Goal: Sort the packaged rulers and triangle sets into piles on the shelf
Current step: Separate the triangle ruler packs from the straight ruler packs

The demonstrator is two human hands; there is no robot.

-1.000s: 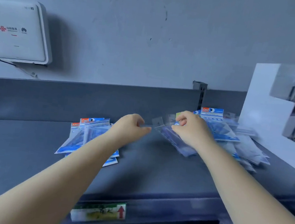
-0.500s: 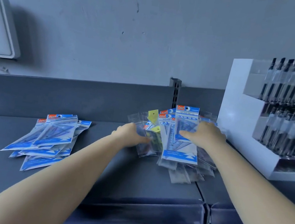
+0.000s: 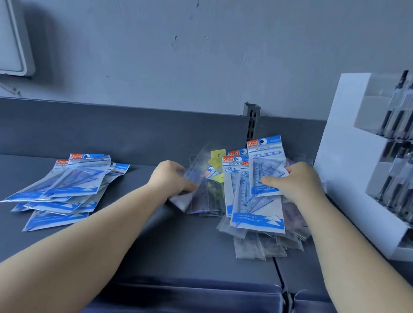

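On shelf (image 3: 117, 255): two piles. Left pile (image 3: 68, 187), blue-backed packs, roughly six, overlapping so exact count uncertain. Right pile (image 3: 252, 216), mixed blue packs and clear sleeves, too many and too tangled to count. Left hand (image 3: 170, 179) curled, grips clear ruler sleeves (image 3: 193, 183) at right pile's left edge. Right hand (image 3: 297, 185) pinches one triangle set (image 3: 265, 164), raised above right pile.

Grey shelf (image 3: 134, 247), sorted triangle-set pile (image 3: 62, 189) left, mixed packet heap (image 3: 258, 216) right, white pen display (image 3: 361, 178)
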